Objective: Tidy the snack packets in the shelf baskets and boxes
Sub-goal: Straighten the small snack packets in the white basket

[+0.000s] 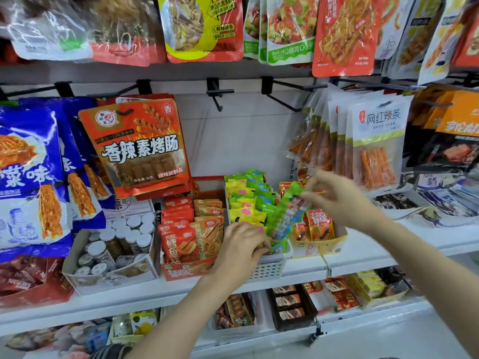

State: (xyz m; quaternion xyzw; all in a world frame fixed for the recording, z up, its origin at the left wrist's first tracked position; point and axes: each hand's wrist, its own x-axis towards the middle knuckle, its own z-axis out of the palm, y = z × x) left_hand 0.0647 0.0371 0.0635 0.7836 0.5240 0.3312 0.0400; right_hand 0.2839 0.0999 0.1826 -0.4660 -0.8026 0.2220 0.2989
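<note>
1. Setting: shop shelving, white shelf (363, 257) at mid-height, peg hooks above hung with large snack bags, a further shelf of boxed goods below.
2. White perforated basket (268, 269): stands on the shelf at centre, filled with yellow and green snack packets (243, 200) stood on edge in rows.
3. Stack of green packets (285, 216): a fanned column, blurred, lifted above the basket's right side and slanting from upper right down to lower left.
4. Right hand (334, 195): fingers curled, pinching the top end of the stack.
5. Left hand (241, 247): fingers bent down over the basket's front edge, gripping the stack's lower end among the packets there.
6. Red display box (189, 270): just left of the basket, holding red and orange sachets upright.
7. Yellow display box (318, 246): just right of the basket, with red packets; the stack hangs close to its near corner.
8. Box of small jars (114, 252): further left, white lids showing.
9. Risk, by judgement: the stack is held only at its two ends, so loose middle packets could slide out and drop into the yellow box or onto the shelf.
10. Risk: pushing the stack down into a full basket could topple the standing rows.
</note>
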